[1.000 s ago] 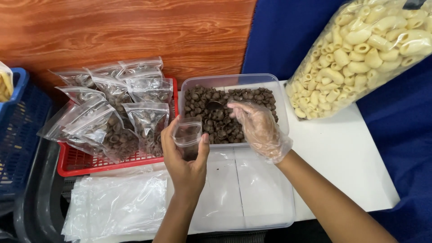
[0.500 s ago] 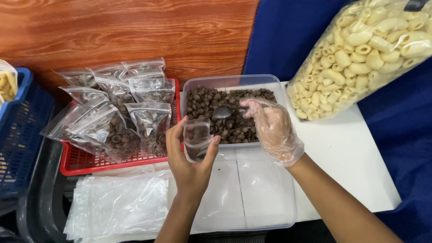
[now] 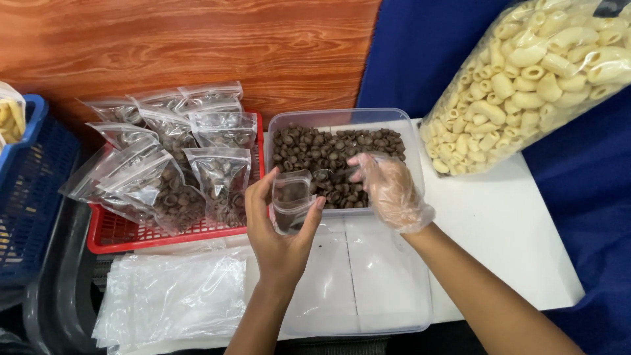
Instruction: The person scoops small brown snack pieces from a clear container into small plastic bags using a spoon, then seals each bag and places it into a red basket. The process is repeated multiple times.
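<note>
My left hand [image 3: 279,233] holds a small clear plastic bag [image 3: 290,200] upright with its mouth open, at the near edge of a clear plastic tub [image 3: 342,118] full of brown ring-shaped snacks [image 3: 335,148]. My right hand [image 3: 388,187], in a thin clear glove, hovers over the snacks beside the bag's mouth; a few pieces lie under its fingers. A handful of brown pieces shows at the bottom of the bag.
A red basket [image 3: 131,236] at left holds several filled zip bags [image 3: 217,177]. A stack of empty clear bags [image 3: 174,299] lies in front of it. A clear lid [image 3: 368,283] sits under my arms. A big bag of pale pasta-shaped snacks [image 3: 532,79] stands right. A blue crate [image 3: 33,190] is far left.
My left hand has raised the small bag and turned it upright. My right hand has come from the middle of the tub toward the bag's mouth.
</note>
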